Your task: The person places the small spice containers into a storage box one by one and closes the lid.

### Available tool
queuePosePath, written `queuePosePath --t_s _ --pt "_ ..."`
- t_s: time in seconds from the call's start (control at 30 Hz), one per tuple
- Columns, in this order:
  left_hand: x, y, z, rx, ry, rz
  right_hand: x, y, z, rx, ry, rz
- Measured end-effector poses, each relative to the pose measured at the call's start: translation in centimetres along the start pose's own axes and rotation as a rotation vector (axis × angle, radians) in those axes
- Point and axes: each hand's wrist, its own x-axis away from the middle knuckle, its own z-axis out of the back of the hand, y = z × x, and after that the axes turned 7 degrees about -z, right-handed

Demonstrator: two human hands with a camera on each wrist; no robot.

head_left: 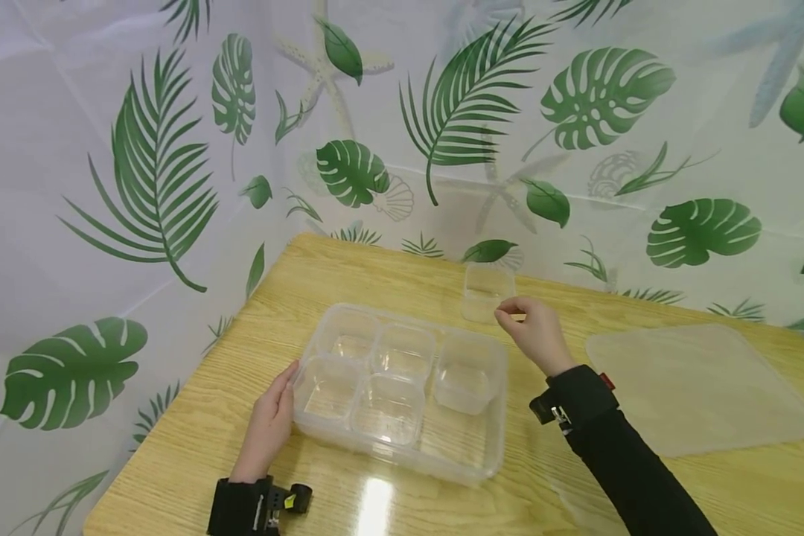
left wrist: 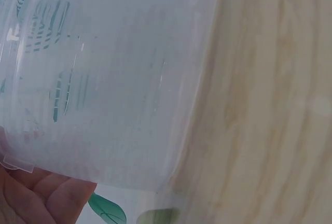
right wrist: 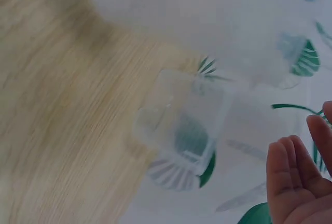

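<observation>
A large clear plastic container (head_left: 462, 447) stands on the table with several small clear boxes (head_left: 390, 406) inside. Its bare floor shows at the front right. My left hand (head_left: 272, 417) touches the container's left wall with nearly straight fingers. In the left wrist view, the fingers (left wrist: 65, 198) lie against the container's side (left wrist: 119, 94), near a small clear tab. Behind the container, one more small clear box (head_left: 487, 290) sits by the wall. My right hand (head_left: 537, 331) hovers just right of it, fingers loosely bent. The right wrist view shows the hand (right wrist: 301, 182) apart from that box (right wrist: 181, 115), holding nothing.
On the right of the wooden table (head_left: 241, 387) lies a flat translucent rectangular lid (head_left: 703, 387). A white curtain with green leaves (head_left: 469, 112) hangs along the table's back and left edges. Black wrist cameras (head_left: 543, 408) are strapped to both wrists.
</observation>
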Motion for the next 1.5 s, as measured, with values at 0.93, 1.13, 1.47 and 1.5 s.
queuePosePath --t_s 0.93,1.13,1.47,1.5 --pt "0.2 2.2 0.2 -0.005 0.006 0.000 -2.7 3.9 -0.7 0.244 -0.031 -0.125" --pt "-0.1 0.0 0.0 -0.017 0.012 -0.028 -2.6 4.0 -1.2 0.252 0.026 -0.131" --pt "-0.1 0.1 0.2 -0.006 0.022 -0.030 -2.4 4.4 -2.0 0.266 0.102 -0.093" --pt "-0.1 0.1 0.2 -0.004 0.022 -0.029 -2.3 4.3 -2.0 0.266 0.102 -0.093"
